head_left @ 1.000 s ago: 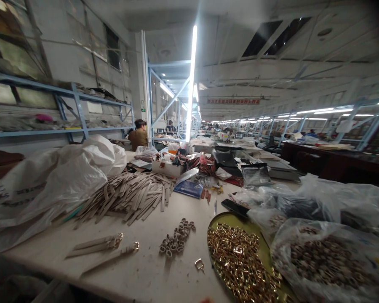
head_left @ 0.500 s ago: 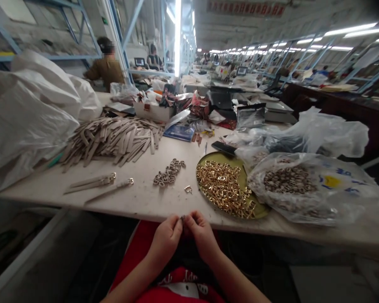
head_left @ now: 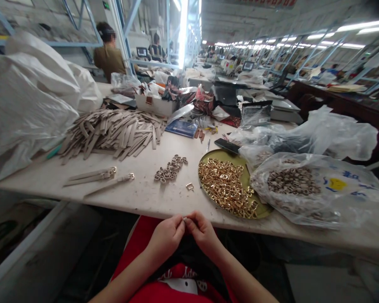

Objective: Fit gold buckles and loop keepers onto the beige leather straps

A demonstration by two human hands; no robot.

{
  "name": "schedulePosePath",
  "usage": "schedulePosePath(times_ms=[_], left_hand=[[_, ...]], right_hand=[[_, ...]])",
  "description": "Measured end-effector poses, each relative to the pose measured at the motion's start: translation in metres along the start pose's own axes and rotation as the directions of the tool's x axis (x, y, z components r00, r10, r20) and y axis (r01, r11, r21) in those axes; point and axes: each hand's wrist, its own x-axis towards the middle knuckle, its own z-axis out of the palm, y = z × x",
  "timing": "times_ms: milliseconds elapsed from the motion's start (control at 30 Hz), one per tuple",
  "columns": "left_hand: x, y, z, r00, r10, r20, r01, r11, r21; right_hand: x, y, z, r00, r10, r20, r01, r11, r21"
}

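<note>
My left hand (head_left: 168,234) and my right hand (head_left: 204,234) meet fingertip to fingertip at the table's front edge. Both are closed on a tiny pale piece, mostly hidden between the fingers. Just beyond them a single gold buckle (head_left: 190,187) lies on the table. A small heap of beige loops (head_left: 171,169) is behind it to the left. Right of the buckle, a round olive tray (head_left: 267,210) holds a pile of gold buckles (head_left: 224,183). On the left lie several beige straps with buckles (head_left: 91,176).
A large heap of beige straps (head_left: 113,130) lies at the back left, beside a big white sack (head_left: 34,92). A clear bag of loops (head_left: 293,181) sits at the right. Behind are a blue packet (head_left: 181,128), a white box (head_left: 154,105) and a person (head_left: 109,54).
The view has shifted slightly, so the table's contents appear a little higher and further right. My hands remain together, with the tiny piece slightly more visible between them.
</note>
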Motion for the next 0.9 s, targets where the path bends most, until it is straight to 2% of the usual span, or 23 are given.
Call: schedulePosePath(times_ms=[100,267,400,567,767,900], left_hand=[[0.002,-0.003,0.004,1.000,-0.008,-0.008,0.008,1.000,-0.008],[0.005,-0.007,0.000,0.998,0.000,0.056,0.004,0.998,-0.066],[0.002,-0.005,0.000,0.999,0.005,0.039,-0.004,0.999,-0.033],[0.000,-0.006,0.010,0.999,-0.003,-0.036,0.004,1.000,0.023],[0.000,-0.005,0.001,1.000,0.026,0.007,-0.026,0.999,0.018],[-0.004,-0.003,-0.002,1.000,0.026,0.014,-0.027,0.998,0.064]], right_hand=[[-0.001,0.000,0.001,1.000,-0.021,-0.017,0.020,0.997,-0.069],[0.003,-0.005,0.005,0.988,0.154,0.004,-0.150,0.961,0.232],[0.000,-0.007,0.012,0.981,0.190,0.031,-0.189,0.913,0.361],[-0.004,-0.006,0.017,0.981,0.189,-0.032,-0.169,0.933,0.316],[-0.003,-0.010,0.006,0.982,0.183,-0.046,-0.160,0.937,0.312],[-0.005,-0.008,0.000,0.985,0.167,-0.035,-0.157,0.969,0.192]])
